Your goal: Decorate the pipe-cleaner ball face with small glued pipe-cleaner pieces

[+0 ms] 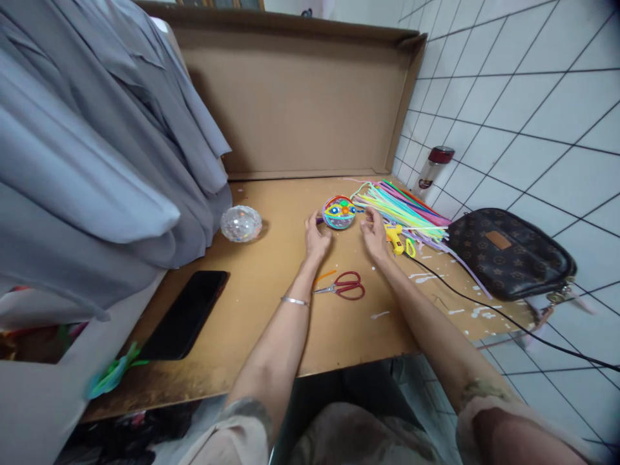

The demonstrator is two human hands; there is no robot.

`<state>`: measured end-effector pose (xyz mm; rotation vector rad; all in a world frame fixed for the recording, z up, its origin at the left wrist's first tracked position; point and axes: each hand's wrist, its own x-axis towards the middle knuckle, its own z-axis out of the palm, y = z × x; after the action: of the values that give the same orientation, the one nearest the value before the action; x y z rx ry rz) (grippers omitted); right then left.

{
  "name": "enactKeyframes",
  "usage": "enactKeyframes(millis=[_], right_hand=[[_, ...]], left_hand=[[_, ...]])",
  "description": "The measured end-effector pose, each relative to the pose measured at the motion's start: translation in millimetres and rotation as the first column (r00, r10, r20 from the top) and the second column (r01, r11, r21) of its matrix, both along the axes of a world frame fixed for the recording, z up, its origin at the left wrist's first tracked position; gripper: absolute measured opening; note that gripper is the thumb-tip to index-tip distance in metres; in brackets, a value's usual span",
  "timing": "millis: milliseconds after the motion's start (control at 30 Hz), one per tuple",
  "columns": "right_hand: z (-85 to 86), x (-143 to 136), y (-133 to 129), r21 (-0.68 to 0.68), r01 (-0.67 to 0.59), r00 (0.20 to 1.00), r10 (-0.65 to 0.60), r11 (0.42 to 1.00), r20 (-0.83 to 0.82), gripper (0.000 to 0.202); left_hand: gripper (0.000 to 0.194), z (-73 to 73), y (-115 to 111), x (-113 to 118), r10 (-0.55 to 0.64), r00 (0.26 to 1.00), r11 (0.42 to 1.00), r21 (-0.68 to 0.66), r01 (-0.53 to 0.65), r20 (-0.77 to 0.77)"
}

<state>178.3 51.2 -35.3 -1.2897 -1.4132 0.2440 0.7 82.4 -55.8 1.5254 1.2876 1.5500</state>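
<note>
A round clear ball (339,213) decorated with coloured strips and a face-like pattern stands on the brown table. My left hand (317,237) is closed at its left side, where a short purple piece shows by the fingertips. On the other side my right hand (373,234) has its fingers curled together at a short blue strand (360,210) that sticks out from the ball. Just right of that hand lies a yellow glue gun (394,238). Red-handled scissors (347,286) rest between my forearms, beside a small orange strip (324,278).
A second clear ball (241,224) and a black phone (186,315) are on the left. Colourful pipe cleaners (402,205), a brown handbag (508,255) and a red-capped bottle (434,169) line the right. The glue gun's black cord (465,294) runs rightward. Cardboard (300,103) stands behind; grey cloth (111,148) hangs left.
</note>
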Motion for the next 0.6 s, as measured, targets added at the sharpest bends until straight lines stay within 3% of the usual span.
enactKeyframes(millis=[167,267,433,600], right_hand=[[7.3,-6,43,-0.020,-0.003,0.991,0.000,1.000,-0.134,0.048],[7.7,-11,50,-0.016,0.053,0.986,-0.055,0.998,-0.157,0.046],[5.5,-23,11,0.040,0.131,0.991,-0.130,0.991,-0.024,0.025],[0.2,-35,-38,-0.039,-0.022,0.963,0.031,0.999,0.266,0.022]], left_hand=[[0.080,2.0,-4,10,-0.069,0.998,0.997,0.039,0.069,-0.017],[0.081,0.5,-3,10,-0.071,0.997,0.997,0.038,0.072,-0.013],[0.080,-4.4,1,9,-0.043,0.999,0.999,-0.002,0.043,-0.008],[0.068,-10.6,6,5,0.057,0.998,0.997,-0.044,-0.057,-0.003]])
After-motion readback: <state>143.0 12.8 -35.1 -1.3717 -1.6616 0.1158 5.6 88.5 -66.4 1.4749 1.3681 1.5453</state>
